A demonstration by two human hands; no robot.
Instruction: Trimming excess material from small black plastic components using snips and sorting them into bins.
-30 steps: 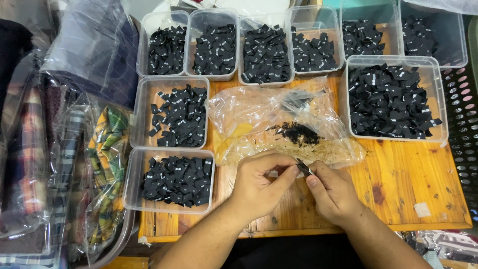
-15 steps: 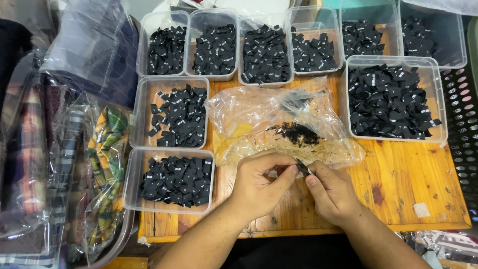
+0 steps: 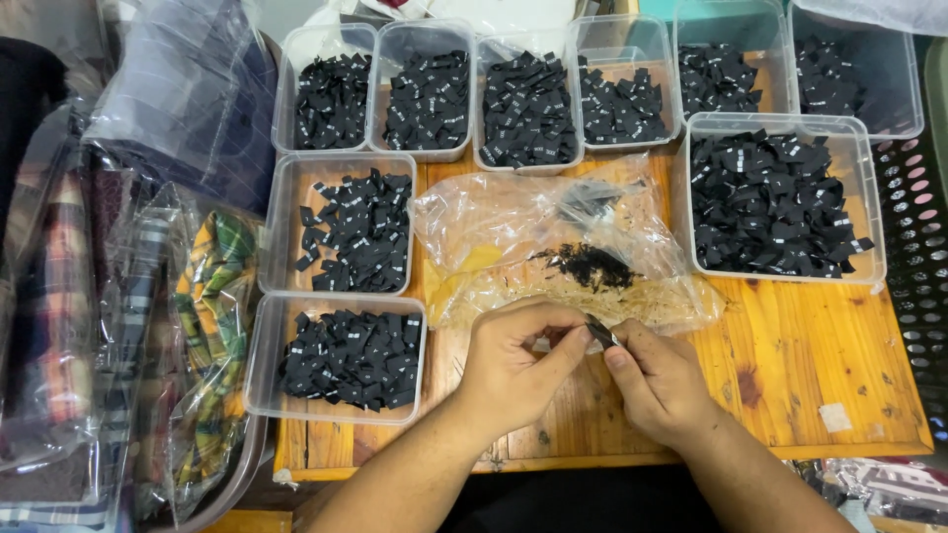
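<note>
— Hands first, what have I got?
— Left hand and right hand both pinch one small black fabric label, fingertips meeting over the wooden table.
— Where's that label sit?
— Just in front of the crumpled clear plastic bag; clear tub of black labels to my left, larger tub far right.

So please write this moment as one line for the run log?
hands: left and right pinch one small black label | under: wooden table | nearby: plastic bag, trays of labels
</note>
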